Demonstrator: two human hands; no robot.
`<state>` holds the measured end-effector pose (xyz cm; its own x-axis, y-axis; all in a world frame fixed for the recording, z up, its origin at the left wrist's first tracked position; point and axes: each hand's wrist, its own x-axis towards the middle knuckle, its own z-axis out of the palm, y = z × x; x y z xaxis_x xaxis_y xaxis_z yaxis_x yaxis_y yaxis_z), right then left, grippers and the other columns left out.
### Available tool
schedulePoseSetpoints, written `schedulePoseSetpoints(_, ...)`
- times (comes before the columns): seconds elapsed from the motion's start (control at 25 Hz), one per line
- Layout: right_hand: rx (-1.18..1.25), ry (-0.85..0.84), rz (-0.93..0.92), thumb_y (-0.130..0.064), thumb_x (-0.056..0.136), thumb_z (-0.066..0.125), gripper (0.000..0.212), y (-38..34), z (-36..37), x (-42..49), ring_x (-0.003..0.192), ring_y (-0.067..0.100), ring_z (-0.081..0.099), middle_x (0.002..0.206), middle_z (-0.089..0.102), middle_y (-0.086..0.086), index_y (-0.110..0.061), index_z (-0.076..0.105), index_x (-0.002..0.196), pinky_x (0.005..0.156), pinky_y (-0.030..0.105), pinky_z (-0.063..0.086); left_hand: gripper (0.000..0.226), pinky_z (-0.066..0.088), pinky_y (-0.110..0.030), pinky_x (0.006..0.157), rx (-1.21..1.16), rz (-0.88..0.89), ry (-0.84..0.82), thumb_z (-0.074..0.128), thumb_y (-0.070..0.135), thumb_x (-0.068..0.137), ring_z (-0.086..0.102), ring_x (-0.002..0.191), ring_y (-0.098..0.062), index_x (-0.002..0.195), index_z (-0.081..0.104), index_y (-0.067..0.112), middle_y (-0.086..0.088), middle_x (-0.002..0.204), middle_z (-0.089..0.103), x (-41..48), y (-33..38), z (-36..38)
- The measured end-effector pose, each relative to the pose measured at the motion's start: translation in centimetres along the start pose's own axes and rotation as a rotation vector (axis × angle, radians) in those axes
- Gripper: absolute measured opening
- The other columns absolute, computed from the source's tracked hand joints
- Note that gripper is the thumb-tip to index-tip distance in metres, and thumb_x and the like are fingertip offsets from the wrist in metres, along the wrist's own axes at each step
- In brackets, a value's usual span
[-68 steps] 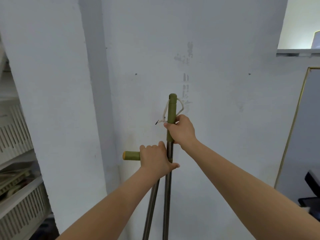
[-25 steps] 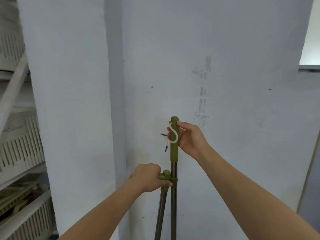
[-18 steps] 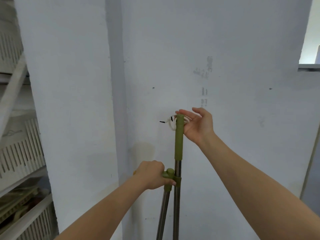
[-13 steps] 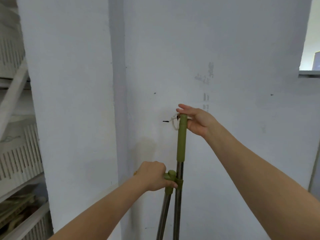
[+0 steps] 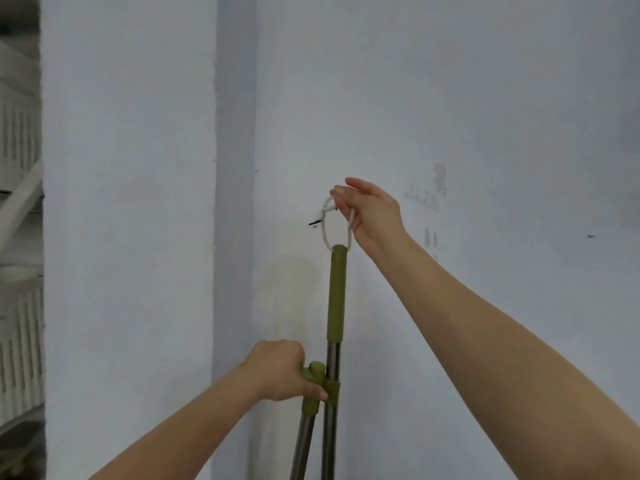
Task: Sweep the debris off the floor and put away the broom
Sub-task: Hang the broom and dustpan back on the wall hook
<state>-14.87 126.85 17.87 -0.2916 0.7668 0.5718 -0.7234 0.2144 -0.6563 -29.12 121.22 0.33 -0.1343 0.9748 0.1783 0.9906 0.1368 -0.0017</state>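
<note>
Pinching the cord loop (image 5: 325,233) above the broom (image 5: 336,292): right fingers (image 5: 341,195).

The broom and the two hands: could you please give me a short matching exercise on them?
1 right hand
2 left hand
3 cord
4 pole

A shiny metal
B white, looped at the green grip's top
C pinches the cord
D grips the side handle

Pairs: 1-C, 2-D, 3-B, 4-A

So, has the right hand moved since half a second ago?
Yes, upward: the right hand was mostly below the grey wall dashes; now it reaches well above them.
</note>
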Motion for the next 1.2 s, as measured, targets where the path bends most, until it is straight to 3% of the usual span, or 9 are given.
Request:
schedulePoseSetpoints(0.2,0.066,-0.023,0.016,0.021,0.081,0.058,0.021,1.0,-0.8,4.6,0.06,0.02,0.069,0.076,0.065,0.018,0.002,0.06,0.09,0.06,0.022,0.058,0.057,0.033,-0.029,0.055,-0.02,-0.007,-0.181,0.071,0.069,0.061,0.047,0.061,-0.017,0.063,0.049,0.016,0.003,0.065,0.05,3.1,-0.4,0.0)
schedulePoseSetpoints(0.32,0.088,-0.034,0.032,0.021,0.08,0.059,0.02,2.9,-1.8,6.3,0.057,0.02,0.068,0.073,0.065,0.018,0.003,0.059,0.088,0.059,0.023,0.058,0.043,0.048,-0.033,0.07,-0.197,-0.005,-0.26,0.076,0.049,0.07,0.061,0.081,-0.019,0.091,0.066,0.013,0.0,0.087,0.063,4.9,-1.3,-1.8)
schedulePoseSetpoints(0.4,0.091,-0.028,0.047,0.022,0.079,0.059,0.02,4.3,-2.2,7.0,0.056,0.02,0.067,0.073,0.063,0.018,0.003,0.058,0.085,0.058,0.024,0.059,0.027,0.054,-0.031,0.073,-0.437,0.011,-0.154,0.071,0.033,0.081,0.065,0.079,-0.014,0.097,0.066,0.013,-0.001,0.087,0.066,6.4,-2.2,-3.9)
schedulePoseSetpoints(0.56,0.053,-0.064,0.113,0.023,0.078,0.059,0.022,7.4,-2.2,7.3,0.057,0.021,0.067,0.073,0.062,0.019,0.002,0.057,0.083,0.059,0.026,0.059,0.009,0.057,-0.03,0.066,-1.009,-0.052,0.348,0.056,0.015,0.092,0.066,0.07,-0.017,0.09,0.063,0.009,-0.008,0.08,0.069,9.4,-2.6,-9.2)
schedulePoseSetpoints(0.64,0.03,-0.077,0.129,0.023,0.077,0.06,0.022,8.4,-2.1,7.4,0.057,0.021,0.067,0.073,0.063,0.019,0.002,0.057,0.083,0.061,0.027,0.06,0.011,0.058,-0.032,0.066,-1.223,-0.021,0.447,0.054,0.009,0.092,0.066,0.071,-0.019,0.093,0.065,0.007,-0.009,0.08,0.069,10.3,-2.5,-11.2)
schedulePoseSetpoints(0.72,0.011,-0.07,0.124,0.022,0.076,0.062,0.023,8.7,-2.3,7.7,0.056,0.022,0.067,0.073,0.063,0.017,0.001,0.058,0.083,0.061,0.027,0.06,0.015,0.057,-0.031,0.065,-1.384,0.052,0.434,0.054,0.002,0.087,0.066,0.071,-0.018,0.091,0.069,0.004,-0.009,0.078,0.069,10.7,-3.0,-12.7)
schedulePoseSetpoints(1.0,-0.104,-0.032,0.044,0.021,0.075,0.062,0.025,8.1,-3.2,8.8,0.049,0.02,0.064,0.071,0.065,0.017,-0.002,0.058,0.084,0.058,0.029,0.058,0.011,0.06,-0.027,0.063,-1.134,0.044,0.35,0.069,0.0,0.082,0.062,0.062,-0.013,0.093,0.069,-0.002,-0.004,0.069,0.065,12.0,-2.8,-14.2)
schedulePoseSetpoints(1.08,-0.186,-0.039,0.035,0.021,0.075,0.062,0.028,8.1,-3.5,9.2,0.053,0.022,0.066,0.071,0.065,0.016,-0.002,0.059,0.091,0.061,0.028,0.059,0.005,0.058,-0.027,0.058,-1.081,-0.022,0.477,0.066,-0.001,0.084,0.059,0.058,-0.015,0.079,0.066,0.001,-0.006,0.067,0.062,12.6,-2.0,-14.0)
schedulePoseSetpoints(1.2,-0.477,-0.081,-0.004,0.018,0.077,0.061,0.026,7.8,-3.8,9.9,0.062,0.022,0.063,0.075,0.062,0.012,-0.003,0.061,0.092,0.062,0.026,0.059,0.021,0.057,-0.032,0.057,-1.046,-0.075,0.709,0.064,-0.004,0.084,0.058,0.058,-0.021,0.066,0.061,0.006,-0.01,0.066,0.059,14.1,-2.0,-13.0)
